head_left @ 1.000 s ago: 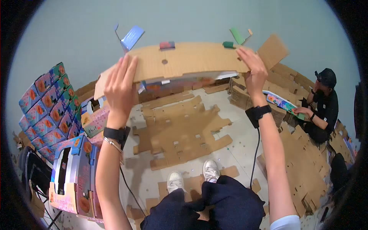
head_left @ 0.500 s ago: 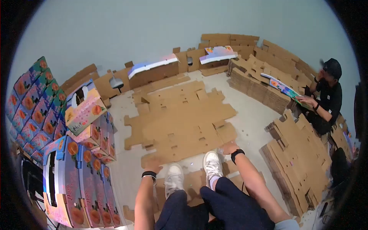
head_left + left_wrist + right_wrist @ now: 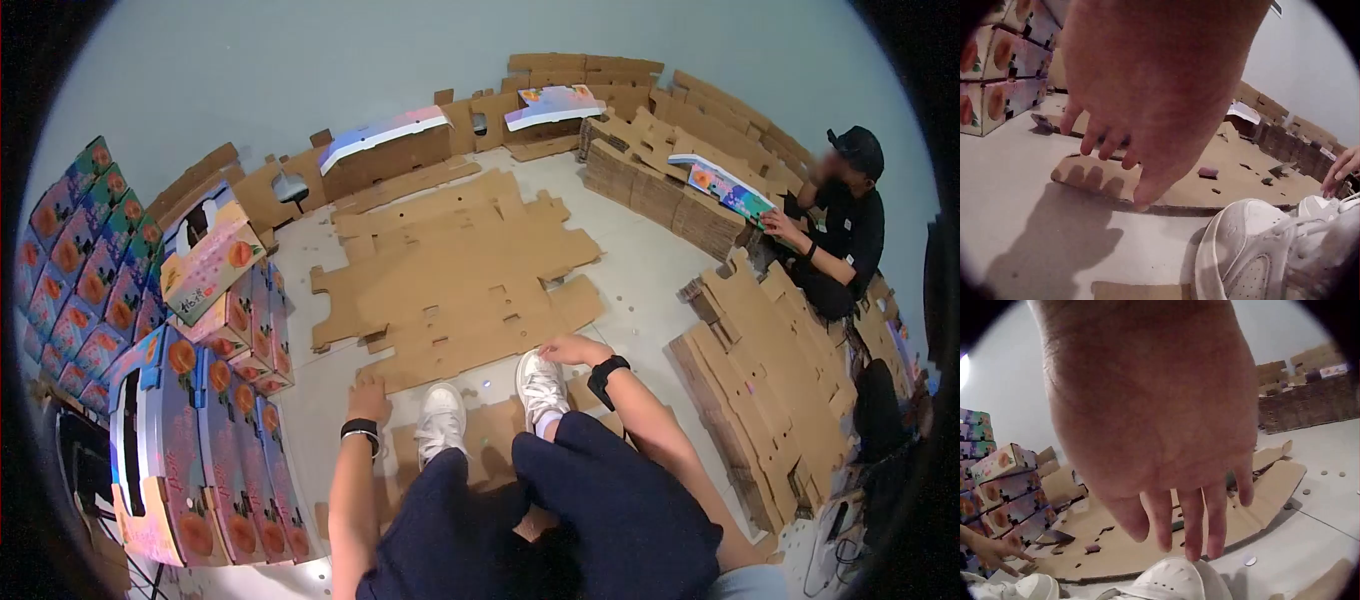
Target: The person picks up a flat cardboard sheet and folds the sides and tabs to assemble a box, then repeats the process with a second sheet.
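Observation:
A flat brown cardboard sheet (image 3: 460, 270) with slots and flaps lies on the floor in front of the person's white shoes (image 3: 441, 415). At its near left corner is the left hand (image 3: 370, 400), palm down with fingers extended. The left wrist view shows those fingers (image 3: 1109, 147) spread over the sheet's edge, holding nothing. The right hand (image 3: 575, 350) hangs above the toe of the right shoe (image 3: 541, 385), beside the sheet's near edge. Its fingers (image 3: 1192, 525) point downward, loosely straight and without an object, in the right wrist view.
Printed peach boxes (image 3: 90, 270) are stacked at left, with more carry boxes (image 3: 180, 450) nearer. Stacks of flattened cardboard (image 3: 770, 400) stand at right. A seated person (image 3: 850, 220) in black touches a printed piece (image 3: 725, 190). Cardboard pieces (image 3: 390, 165) line the wall.
One second ago both hands held a cardboard sheet up high. They let it go and came down to the floor sheet's near edge; since then the right hand has shifted over the shoe.

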A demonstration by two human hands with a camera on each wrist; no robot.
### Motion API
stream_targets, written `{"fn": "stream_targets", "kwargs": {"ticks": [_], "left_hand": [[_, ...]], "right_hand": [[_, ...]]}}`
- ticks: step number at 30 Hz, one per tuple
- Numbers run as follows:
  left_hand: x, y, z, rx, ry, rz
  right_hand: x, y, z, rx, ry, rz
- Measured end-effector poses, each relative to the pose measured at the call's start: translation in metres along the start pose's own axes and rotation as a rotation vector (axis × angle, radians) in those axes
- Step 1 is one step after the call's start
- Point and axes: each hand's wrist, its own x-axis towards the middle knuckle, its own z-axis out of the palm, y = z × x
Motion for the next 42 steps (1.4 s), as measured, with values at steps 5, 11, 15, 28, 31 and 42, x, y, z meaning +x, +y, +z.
{"fn": "stream_targets", "kwargs": {"ticks": [5, 11, 15, 28, 31, 42], "left_hand": [[-0.027, -0.021, -0.033, -0.046, 0.103, -0.049], [-0.053, -0.065, -0.099, -0.417, 0.072, 0.073], [-0.097, -0.068, -0.192, -0.498, 0.238, 0.19], [-0.1, -0.017, -0.236, -0.311, 0.214, 0.412], [-0.088, 0.025, -0.194, -0.011, 0.066, 0.602], [-0.119, 0.062, -0.075, 0.091, 0.046, 1.259]], "right_hand": [[-0.014, 0.022, -0.007, 0.102, -0.121, -0.133], [-0.071, 0.02, -0.089, 0.219, -0.145, 0.04], [-0.134, -0.021, -0.175, 0.246, 0.014, -0.046], [-0.122, -0.247, -0.307, -0.225, 0.098, -0.441], [-0.031, -0.252, -0.281, -0.283, 0.166, -0.544], [0.103, 0.006, -0.036, -0.627, -0.174, 0.415]]}}
